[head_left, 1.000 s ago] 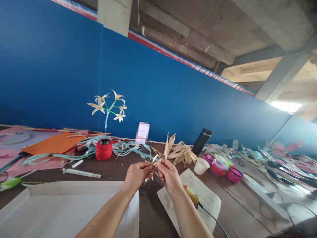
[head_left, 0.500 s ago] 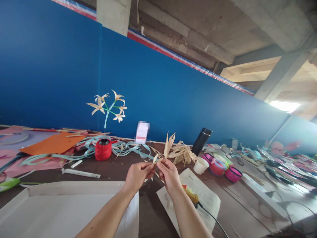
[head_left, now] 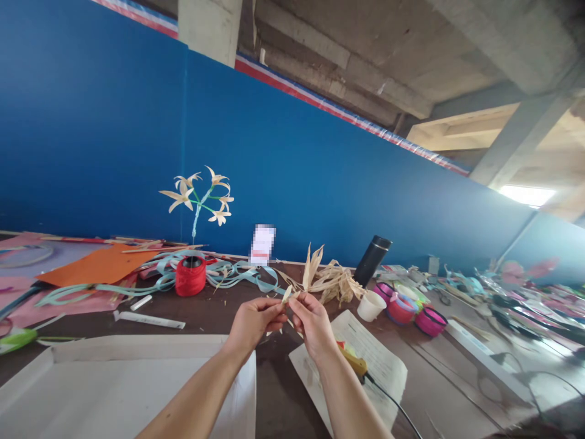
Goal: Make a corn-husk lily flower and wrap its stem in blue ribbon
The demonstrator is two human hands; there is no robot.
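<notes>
My left hand (head_left: 252, 324) and my right hand (head_left: 313, 323) meet above the table, thumbs and fingertips pinched together. Between them they grip a small pale corn husk flower (head_left: 287, 294), its narrow petals poking up; the fingers hide its lower part. Just beyond lies a bundle of dried corn husks (head_left: 336, 281), one piece standing upright. Under my right forearm are a printed sheet (head_left: 381, 353) and a yellow-handled corded tool (head_left: 355, 362), its front end partly hidden. Behind, at the left, stands a stem of finished husk flowers (head_left: 183, 194) with green stalks and light blue wrapping.
A white box lid (head_left: 137, 390) fills the near left. Further back are red twine (head_left: 191, 277), light blue ribbon (head_left: 159, 277) and orange paper (head_left: 91, 265). To the right stand a paper cup (head_left: 371, 306), a black bottle (head_left: 372, 262), small woven baskets (head_left: 431, 321) and a power strip (head_left: 484, 360).
The petals between my fingertips have tilted and sunk slightly. Both hands stay almost in place, with only small finger movements.
</notes>
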